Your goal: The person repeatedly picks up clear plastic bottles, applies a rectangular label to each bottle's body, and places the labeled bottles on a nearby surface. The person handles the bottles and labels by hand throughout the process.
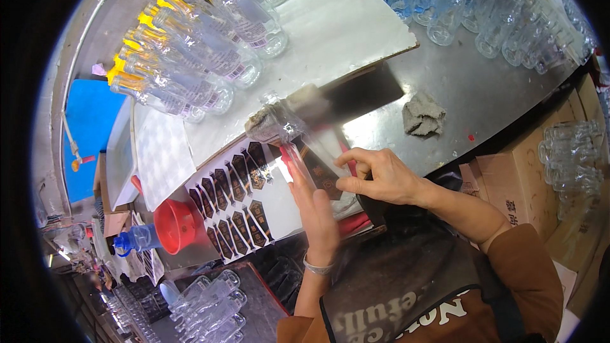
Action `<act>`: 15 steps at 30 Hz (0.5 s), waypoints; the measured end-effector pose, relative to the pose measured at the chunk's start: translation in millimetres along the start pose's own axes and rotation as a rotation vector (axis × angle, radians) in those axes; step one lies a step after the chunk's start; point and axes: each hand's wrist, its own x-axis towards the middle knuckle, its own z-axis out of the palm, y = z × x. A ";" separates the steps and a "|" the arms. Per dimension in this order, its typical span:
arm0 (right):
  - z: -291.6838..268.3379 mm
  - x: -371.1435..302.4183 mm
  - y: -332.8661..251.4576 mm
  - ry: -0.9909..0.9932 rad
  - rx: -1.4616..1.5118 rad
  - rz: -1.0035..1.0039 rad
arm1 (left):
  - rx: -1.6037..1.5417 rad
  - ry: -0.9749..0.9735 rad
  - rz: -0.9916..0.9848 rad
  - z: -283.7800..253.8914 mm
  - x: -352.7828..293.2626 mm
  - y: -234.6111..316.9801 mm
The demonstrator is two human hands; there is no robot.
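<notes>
A clear glass bottle [287, 122] lies tilted in front of me, its neck on a folded greyish cloth [262, 126]. A dark label [323, 174] shows on its wide end, between red padded edges. My left hand [316, 213] has its fingers stretched along the bottle's left side, touching it; they are slightly blurred. At the wide end, my right hand [389, 176] is closed, fingers curled and thumb toward the label; what they pinch, if anything, is hidden. Beside my left hand lies a white sheet [230, 198] with rows of dark tie-shaped labels.
Clear bottles [184, 57] with yellow at their necks lie at the far left. More bottles [445, 6] stand at the far right. A crumpled rag [424, 115] sits on the metal table [457, 89]. Left are a red bowl [176, 225] and a blue-capped bottle [143, 238]; cardboard boxes [521, 184] stand right.
</notes>
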 end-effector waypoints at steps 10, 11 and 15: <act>-16.7 16.0 17.1 0.005 0.349 0.053 | -0.312 0.220 -0.166 -10.3 53.8 28.3; -21.8 14.2 21.0 0.045 0.389 0.057 | -0.246 0.196 -0.187 -12.0 63.2 26.9; -28.0 14.1 16.0 0.121 0.523 0.061 | -0.257 0.258 -0.110 -0.3 69.1 11.6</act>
